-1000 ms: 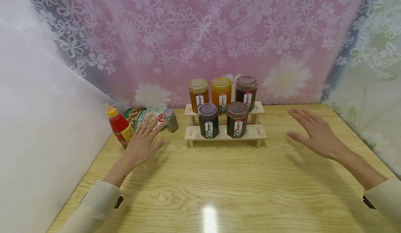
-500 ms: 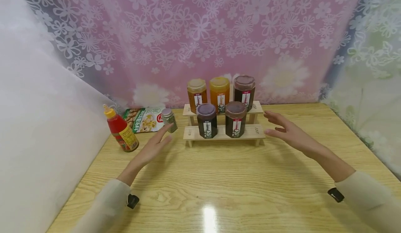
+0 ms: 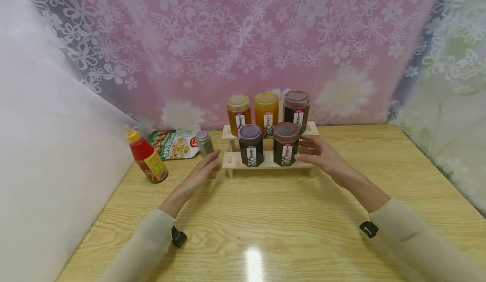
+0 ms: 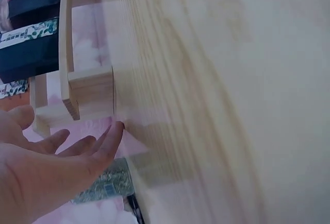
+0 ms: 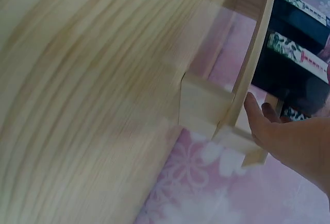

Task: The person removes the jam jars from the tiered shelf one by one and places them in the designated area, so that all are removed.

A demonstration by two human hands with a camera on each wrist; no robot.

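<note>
A two-step wooden rack (image 3: 267,160) bears several honey-like jars with labels. On its front step stand a purple-lidded dark jar (image 3: 251,149) and a brown-lidded dark jar (image 3: 285,147). My right hand (image 3: 322,155) is at the right side of the brown-lidded jar, thumb in front and fingers reaching behind; whether it touches the jar I cannot tell. In the right wrist view that dark jar (image 5: 291,77) sits above the thumb. My left hand (image 3: 201,172), fingers loosely bent and holding nothing, is just left of the rack, in front of a small spice jar (image 3: 203,142).
The back step carries an amber jar (image 3: 239,115), an orange jar (image 3: 267,113) and another dark jar (image 3: 296,111). At the left of the wooden table (image 3: 235,223) stands a red sauce bottle (image 3: 148,157) with a yellow cap. A food packet (image 3: 176,144) lies behind it.
My right hand has moved left, from beyond the rack to the brown-lidded jar. My left hand has moved right, away from the sauce bottle and towards the rack. The jars have stayed put.
</note>
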